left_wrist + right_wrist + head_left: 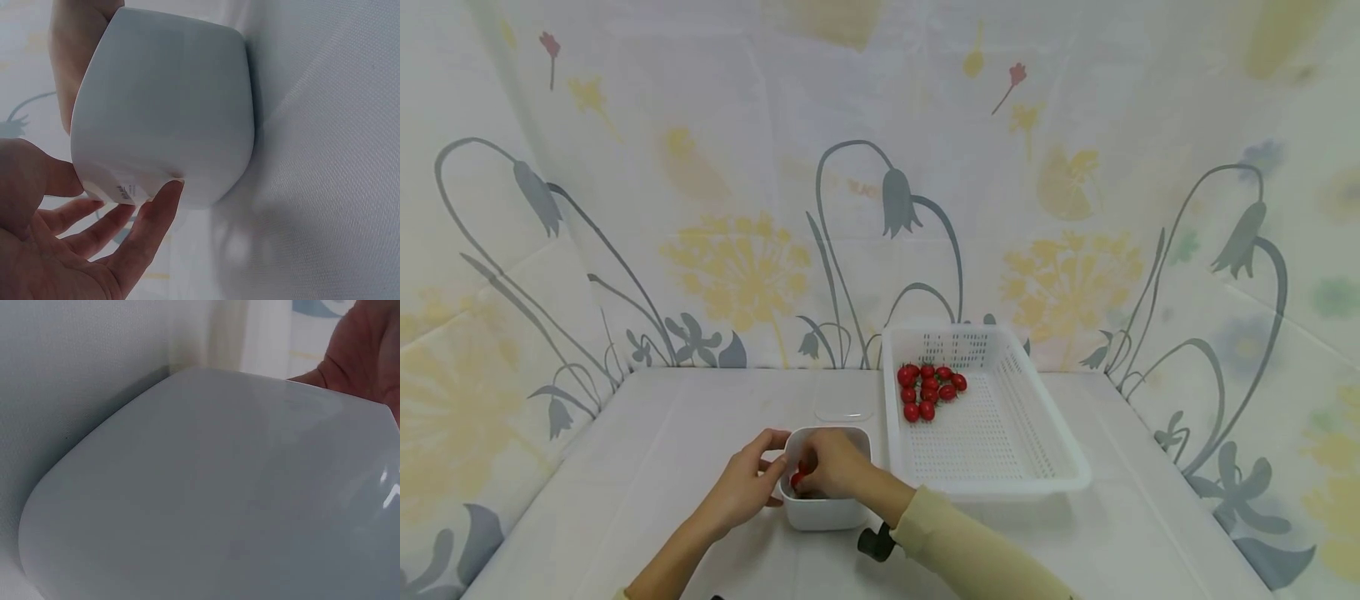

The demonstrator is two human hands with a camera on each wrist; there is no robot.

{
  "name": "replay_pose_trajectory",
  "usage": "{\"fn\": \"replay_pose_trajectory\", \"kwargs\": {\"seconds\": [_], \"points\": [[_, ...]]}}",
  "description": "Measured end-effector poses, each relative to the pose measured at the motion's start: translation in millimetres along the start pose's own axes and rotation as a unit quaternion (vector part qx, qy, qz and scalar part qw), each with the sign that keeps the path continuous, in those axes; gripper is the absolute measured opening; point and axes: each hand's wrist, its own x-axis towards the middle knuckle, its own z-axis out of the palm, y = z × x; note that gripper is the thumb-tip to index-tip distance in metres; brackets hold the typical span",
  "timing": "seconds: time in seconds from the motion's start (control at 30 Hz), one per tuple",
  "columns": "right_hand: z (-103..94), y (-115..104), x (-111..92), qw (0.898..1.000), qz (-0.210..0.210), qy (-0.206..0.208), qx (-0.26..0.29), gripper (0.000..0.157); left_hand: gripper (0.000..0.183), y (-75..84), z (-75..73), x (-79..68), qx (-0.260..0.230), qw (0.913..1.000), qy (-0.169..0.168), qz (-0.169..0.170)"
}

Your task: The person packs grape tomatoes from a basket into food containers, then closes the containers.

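Note:
A small white square container (827, 514) stands on the table, its far rim showing behind my right hand. My left hand (747, 483) holds it by its left side, with the thumb at the rim and the fingers against the outer wall. Reaching down over the rim, my right hand (833, 467) has its fingertips inside and pinches a red cherry tomato (797, 478). Part of that grip is hidden by the hand and the container wall. In the right wrist view the container's smooth outer wall (206, 487) fills most of the frame.
To the right, a white perforated basket (1067, 433) holds several cherry tomatoes (929, 388) at its far left. A clear flat lid (844, 406) lies behind the container. A flower-printed cloth (880, 100) hangs at the back and sides.

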Motion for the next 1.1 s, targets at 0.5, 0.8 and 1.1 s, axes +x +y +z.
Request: {"fn": "replay_pose_trajectory", "kwargs": {"seconds": [0.5, 0.8, 1.1], "points": [[-10.7, -11, -7, 0.998, 0.005, -0.023, -0.051, 0.020, 0.030, -0.6, 0.8, -0.6, -0.004, 1.0000, -0.003, -0.003], [-38.9, -24, -23, 0.997, 0.008, -0.033, -0.071, 0.020, 0.031, 0.4, 0.3, 0.4, 0.001, 1.0000, -0.007, 0.002], [-64.7, -21, -38, 0.997, -0.012, -0.042, -0.060, 0.020, 0.032, 0.3, 0.1, 1.8, 0.004, 1.0000, -0.009, -0.002]]}}
